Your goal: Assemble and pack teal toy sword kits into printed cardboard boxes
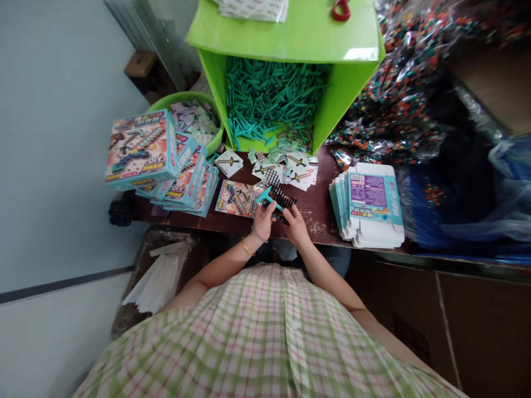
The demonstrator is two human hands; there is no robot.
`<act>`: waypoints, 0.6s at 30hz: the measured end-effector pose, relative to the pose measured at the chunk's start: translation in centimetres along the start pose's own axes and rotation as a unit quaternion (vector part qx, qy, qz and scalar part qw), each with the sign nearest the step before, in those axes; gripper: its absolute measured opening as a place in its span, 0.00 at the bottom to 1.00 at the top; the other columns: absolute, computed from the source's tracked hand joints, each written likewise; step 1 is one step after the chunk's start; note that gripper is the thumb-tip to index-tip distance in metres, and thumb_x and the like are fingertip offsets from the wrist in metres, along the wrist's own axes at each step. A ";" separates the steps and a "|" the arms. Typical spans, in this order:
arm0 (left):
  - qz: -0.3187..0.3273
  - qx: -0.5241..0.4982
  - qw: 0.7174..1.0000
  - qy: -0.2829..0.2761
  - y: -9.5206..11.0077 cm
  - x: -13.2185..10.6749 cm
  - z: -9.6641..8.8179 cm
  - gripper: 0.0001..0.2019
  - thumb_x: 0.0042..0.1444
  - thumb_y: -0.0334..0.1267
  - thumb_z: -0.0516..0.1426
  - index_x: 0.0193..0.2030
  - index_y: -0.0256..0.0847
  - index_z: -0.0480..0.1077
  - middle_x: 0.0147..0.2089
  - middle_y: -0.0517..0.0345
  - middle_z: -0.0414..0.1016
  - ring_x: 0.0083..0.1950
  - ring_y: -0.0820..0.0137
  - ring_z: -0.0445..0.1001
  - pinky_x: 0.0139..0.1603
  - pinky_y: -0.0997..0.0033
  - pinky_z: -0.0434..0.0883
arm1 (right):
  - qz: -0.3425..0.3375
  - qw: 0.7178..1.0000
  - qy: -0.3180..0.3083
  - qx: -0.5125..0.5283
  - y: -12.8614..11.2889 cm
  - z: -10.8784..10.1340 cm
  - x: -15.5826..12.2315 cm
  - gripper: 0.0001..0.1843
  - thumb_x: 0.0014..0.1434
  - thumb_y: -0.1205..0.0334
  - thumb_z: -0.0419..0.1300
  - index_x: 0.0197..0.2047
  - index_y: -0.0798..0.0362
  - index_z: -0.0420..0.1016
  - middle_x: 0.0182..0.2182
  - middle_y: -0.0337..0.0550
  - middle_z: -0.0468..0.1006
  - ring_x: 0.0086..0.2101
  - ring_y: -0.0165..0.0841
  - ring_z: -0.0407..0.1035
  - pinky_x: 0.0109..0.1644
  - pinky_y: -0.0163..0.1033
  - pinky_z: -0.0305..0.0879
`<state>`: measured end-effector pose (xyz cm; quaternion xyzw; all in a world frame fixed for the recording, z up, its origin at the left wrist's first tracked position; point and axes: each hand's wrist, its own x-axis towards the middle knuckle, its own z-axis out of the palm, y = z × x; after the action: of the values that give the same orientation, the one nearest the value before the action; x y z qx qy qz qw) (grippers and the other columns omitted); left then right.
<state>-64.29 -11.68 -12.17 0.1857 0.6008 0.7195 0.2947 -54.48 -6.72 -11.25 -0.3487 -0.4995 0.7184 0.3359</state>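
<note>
My left hand (263,220) is closed round a teal plastic tool (265,197) and the near end of a black pegboard grid (279,193) at the table's front edge. My right hand (295,224) grips the same black grid from the right side, fingers curled. Both hands meet over a small colourful bag (235,198) lying flat on the brown table (321,213). Printed pattern cards (301,174) lie just beyond the grid.
A stack of teal DIY boxes (143,146) stands at left. Flat folded cartons (371,202) are piled at right. A green open bin (290,38) holds teal sticks (269,94). A green bowl (166,102) holds small packets. Bead bags (398,94) heap at back right.
</note>
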 end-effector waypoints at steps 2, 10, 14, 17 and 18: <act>0.008 0.028 0.999 -0.014 -0.3 -0.4 0.9 0.20 0.60 0.59 0.64 0.43 0.42 0.74 0.39 0.56 0.79 0.43 0.65 0.79 0.49 0.63 0.78 | 0.057 0.996 0.012 0.070 0.3 -0.5 -0.4 0.28 0.51 0.39 0.70 0.49 0.46 0.75 0.49 0.43 0.83 0.48 0.39 0.78 0.52 0.42 0.77; 0.202 0.573 0.743 -0.280 0.9 -0.4 -3.4 0.45 0.54 0.50 0.71 0.76 0.40 0.62 0.79 0.36 0.60 0.81 0.43 0.54 0.80 0.34 0.51 | 0.035 0.992 0.122 -0.003 -1.5 -8.3 0.2 0.24 0.43 0.44 0.75 0.36 0.49 0.74 0.33 0.37 0.81 0.34 0.33 0.75 0.37 0.36 0.73; 0.167 0.697 0.660 -0.225 1.8 1.2 -6.2 0.31 0.63 0.37 0.61 0.73 0.41 0.66 0.76 0.39 0.66 0.80 0.47 0.60 0.79 0.37 0.55 | 0.037 0.991 0.094 -0.086 -2.8 -12.4 0.2 0.27 0.42 0.40 0.75 0.37 0.50 0.76 0.34 0.39 0.81 0.36 0.35 0.73 0.40 0.39 0.70; 0.235 0.626 0.726 -0.161 3.0 2.5 -7.2 0.23 0.70 0.39 0.51 0.68 0.43 0.73 0.69 0.44 0.76 0.72 0.53 0.71 0.75 0.43 0.64 | 0.072 0.993 0.020 -0.089 -3.8 -12.4 -0.1 0.26 0.42 0.39 0.75 0.33 0.49 0.74 0.28 0.36 0.76 0.31 0.34 0.69 0.35 0.37 0.66; 0.265 0.584 0.755 -0.137 3.5 2.9 -7.4 0.23 0.73 0.42 0.47 0.66 0.42 0.74 0.67 0.44 0.78 0.70 0.54 0.74 0.72 0.45 0.68 | 0.081 0.993 -0.009 -0.082 -4.1 -11.7 -0.1 0.25 0.43 0.40 0.75 0.34 0.49 0.74 0.28 0.36 0.76 0.31 0.34 0.69 0.34 0.37 0.66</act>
<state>-71.75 -15.77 -10.53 0.5696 0.7845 0.2450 0.0058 -44.09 0.03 -10.34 -0.4078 -0.5295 0.7033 0.2423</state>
